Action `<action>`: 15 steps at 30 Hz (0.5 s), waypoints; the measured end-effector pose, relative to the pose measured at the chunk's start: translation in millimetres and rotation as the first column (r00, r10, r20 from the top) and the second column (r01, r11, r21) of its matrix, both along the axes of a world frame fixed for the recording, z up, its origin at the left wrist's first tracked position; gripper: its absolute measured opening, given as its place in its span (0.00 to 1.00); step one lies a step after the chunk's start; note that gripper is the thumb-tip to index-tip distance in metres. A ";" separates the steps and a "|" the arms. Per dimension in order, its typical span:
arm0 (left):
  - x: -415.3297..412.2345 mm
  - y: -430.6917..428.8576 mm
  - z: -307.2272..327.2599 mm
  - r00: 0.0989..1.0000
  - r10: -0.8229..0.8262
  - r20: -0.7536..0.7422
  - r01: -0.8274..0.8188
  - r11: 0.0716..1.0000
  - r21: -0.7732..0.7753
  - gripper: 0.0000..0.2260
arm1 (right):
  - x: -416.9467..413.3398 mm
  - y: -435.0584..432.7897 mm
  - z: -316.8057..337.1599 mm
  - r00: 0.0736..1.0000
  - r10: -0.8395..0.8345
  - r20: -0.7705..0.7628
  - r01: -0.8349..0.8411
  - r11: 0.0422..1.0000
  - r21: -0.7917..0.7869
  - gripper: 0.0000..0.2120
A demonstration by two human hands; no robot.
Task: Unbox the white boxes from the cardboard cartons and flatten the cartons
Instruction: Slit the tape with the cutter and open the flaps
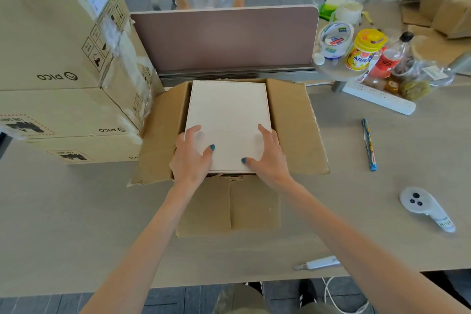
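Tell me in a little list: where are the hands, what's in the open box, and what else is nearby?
Hands: left hand and right hand on the near corners of the white box, thumbs on top
Carton: open carton, flaps spread, white box inside
Left of it: stacked cartons
Right of it: controller, power strip, tape roll

1. The open carton [293,132] hides from us the sides of the white box [229,115].
2. We cannot tell whether the left hand [192,154] and right hand [267,155] curl their outer fingers over its edges.
3. The stacked cartons [51,53] run past the left edge.
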State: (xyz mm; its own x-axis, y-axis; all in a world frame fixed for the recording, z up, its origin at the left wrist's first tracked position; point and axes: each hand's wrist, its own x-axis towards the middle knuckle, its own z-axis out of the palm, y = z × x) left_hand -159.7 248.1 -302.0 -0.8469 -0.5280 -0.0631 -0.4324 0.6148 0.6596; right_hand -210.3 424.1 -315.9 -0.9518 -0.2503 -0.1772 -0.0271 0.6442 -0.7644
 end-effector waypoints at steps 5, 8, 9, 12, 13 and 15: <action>2.0 0.5 11.1 0.998 0.012 -0.069 -0.011 1.000 0.010 0.18 | 0.6 5.0 11.5 0.998 0.042 0.043 -0.039 0.997 -0.063 0.40; 4.3 2.9 21.7 0.996 0.027 -0.084 -0.026 0.999 0.020 0.17 | 2.5 8.3 23.7 0.997 0.057 0.045 -0.053 0.994 -0.096 0.39; 5.3 4.4 26.1 0.995 0.031 -0.090 -0.029 0.999 0.027 0.17 | 3.1 9.8 28.7 0.998 0.055 0.043 -0.050 0.993 -0.104 0.39; 7.8 13.2 43.2 0.993 0.048 -0.105 -0.046 0.999 0.025 0.17 | 3.3 17.9 46.2 0.999 0.037 0.012 -0.035 0.991 -0.130 0.38; 8.7 16.8 49.4 0.992 0.053 -0.113 -0.051 0.998 0.022 0.17 | 3.3 21.8 52.8 0.999 0.034 -0.003 -0.034 0.989 -0.141 0.38; 10.5 24.2 63.5 0.989 0.053 -0.141 -0.052 0.999 0.011 0.17 | 3.9 30.6 66.6 0.999 0.033 -0.021 -0.036 0.985 -0.168 0.37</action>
